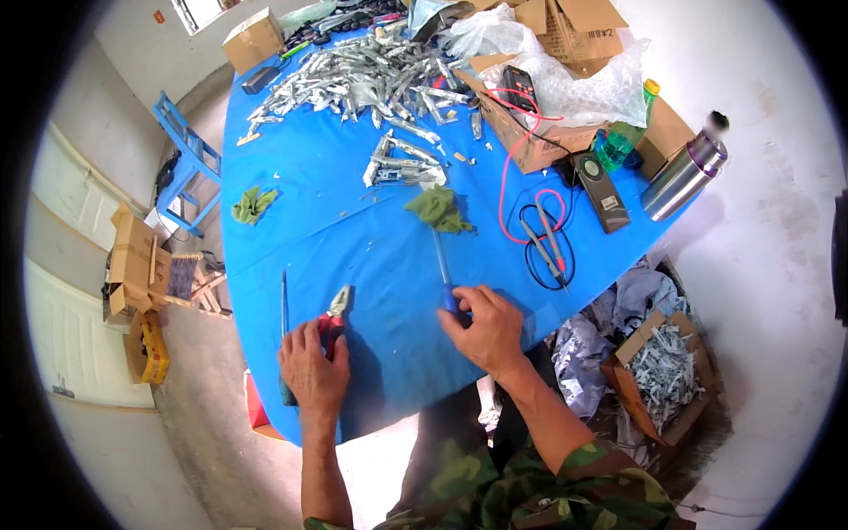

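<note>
My left hand (314,369) is closed over the red handles of a pair of pliers (339,305) near the table's front edge, their metal jaws pointing away from me. Just left of that hand lies a second screwdriver (284,300), its dark handle partly hidden. A screwdriver with a blue handle (451,300) is in my right hand (488,329), held between thumb and fingers. Its shaft points away, toward a crumpled green cloth (439,210). Farther back sit a few silvery wrapped pieces (405,162), apart from both hands.
A large heap of silvery pieces (353,78) covers the far table. Test probes (549,247) with red and black leads lie right, by a meter (519,87), cardboard box (541,148) and steel flask (685,177). Another green cloth (253,205) lies left. A scrap-filled box (664,375) stands below right.
</note>
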Demonstrator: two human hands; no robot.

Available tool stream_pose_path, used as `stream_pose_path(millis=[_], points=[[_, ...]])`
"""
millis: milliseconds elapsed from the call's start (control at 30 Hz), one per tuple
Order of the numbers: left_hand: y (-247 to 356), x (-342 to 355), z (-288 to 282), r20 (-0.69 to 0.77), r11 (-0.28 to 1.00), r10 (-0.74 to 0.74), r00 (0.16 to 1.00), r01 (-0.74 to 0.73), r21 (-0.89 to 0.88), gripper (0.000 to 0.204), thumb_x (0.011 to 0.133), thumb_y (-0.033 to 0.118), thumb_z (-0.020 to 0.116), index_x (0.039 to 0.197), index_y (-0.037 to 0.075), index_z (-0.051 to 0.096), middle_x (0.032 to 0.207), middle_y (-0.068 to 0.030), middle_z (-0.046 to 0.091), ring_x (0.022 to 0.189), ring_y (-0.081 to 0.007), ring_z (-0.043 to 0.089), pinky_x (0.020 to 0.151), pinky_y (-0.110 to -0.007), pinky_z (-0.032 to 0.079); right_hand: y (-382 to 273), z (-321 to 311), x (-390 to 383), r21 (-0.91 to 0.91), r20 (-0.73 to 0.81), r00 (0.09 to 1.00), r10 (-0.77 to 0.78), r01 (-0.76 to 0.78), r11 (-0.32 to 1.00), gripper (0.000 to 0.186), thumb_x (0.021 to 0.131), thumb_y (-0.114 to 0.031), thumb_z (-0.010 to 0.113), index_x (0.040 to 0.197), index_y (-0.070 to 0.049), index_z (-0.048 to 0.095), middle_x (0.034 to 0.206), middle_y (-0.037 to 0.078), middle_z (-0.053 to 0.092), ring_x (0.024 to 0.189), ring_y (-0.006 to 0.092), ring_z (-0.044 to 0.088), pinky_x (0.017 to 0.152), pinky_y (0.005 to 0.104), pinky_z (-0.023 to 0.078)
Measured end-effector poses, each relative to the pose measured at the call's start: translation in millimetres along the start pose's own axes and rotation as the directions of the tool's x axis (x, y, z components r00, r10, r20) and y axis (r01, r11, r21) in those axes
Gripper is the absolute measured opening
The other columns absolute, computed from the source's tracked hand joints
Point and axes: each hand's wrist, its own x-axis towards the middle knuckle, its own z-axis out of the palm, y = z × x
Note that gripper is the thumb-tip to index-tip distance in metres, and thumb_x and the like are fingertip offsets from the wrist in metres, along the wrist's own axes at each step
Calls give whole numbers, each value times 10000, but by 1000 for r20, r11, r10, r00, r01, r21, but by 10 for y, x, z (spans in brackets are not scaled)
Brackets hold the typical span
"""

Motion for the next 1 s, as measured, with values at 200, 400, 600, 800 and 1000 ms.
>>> stream_pose_path(millis=[200, 400, 600, 800, 1000], points=[[415, 787, 99, -16, 956, 162, 987, -161, -245, 307, 870, 124, 722, 1146, 8, 653, 1193, -156, 658, 1102, -349, 616, 931, -432, 496, 60, -4, 30, 50, -1, 1000, 26, -26, 998, 228, 753, -190, 810, 927, -86, 705, 756, 41, 651, 629, 222, 646, 548, 340, 498], [711, 1859, 762, -21, 898, 392, 920, -387, -209, 333, 891, 122, 681, 1205, 19, 635, 1254, -157, 644, 1138, -359, 609, 949, -427, 496, 71, -34, 65, 173, 33, 996, 81, -86, 981, 211, 791, -214, 792, 924, -88, 688, 752, 65, 633, 647, 246, 638, 544, 373, 490], [805, 2398, 1258, 45, 876, 466, 884, -453, -163, 367, 864, 103, 654, 1223, 34, 621, 1225, -166, 639, 1120, -374, 611, 930, -433, 501, 93, -82, 113, 206, 75, 991, 112, -126, 970, 180, 808, -193, 771, 923, -83, 688, 744, 60, 633, 635, 246, 634, 535, 374, 485], [790, 2421, 1201, 195, 903, 428, 882, -408, -135, 270, 816, 106, 659, 1073, 25, 677, 1089, -178, 645, 996, -383, 627, 856, -453, 509, 87, -91, 135, 227, 75, 991, 107, -121, 966, 167, 808, -173, 768, 912, -77, 680, 733, 61, 628, 619, 246, 629, 528, 361, 480], [737, 2194, 1035, 190, 887, 451, 872, -414, -205, 204, 791, 106, 664, 965, 9, 704, 989, -162, 662, 926, -368, 633, 818, -439, 510, 116, -71, 126, 253, 47, 993, 111, -119, 960, 149, 812, -147, 764, 908, -78, 675, 731, 59, 629, 623, 248, 632, 532, 357, 482]])
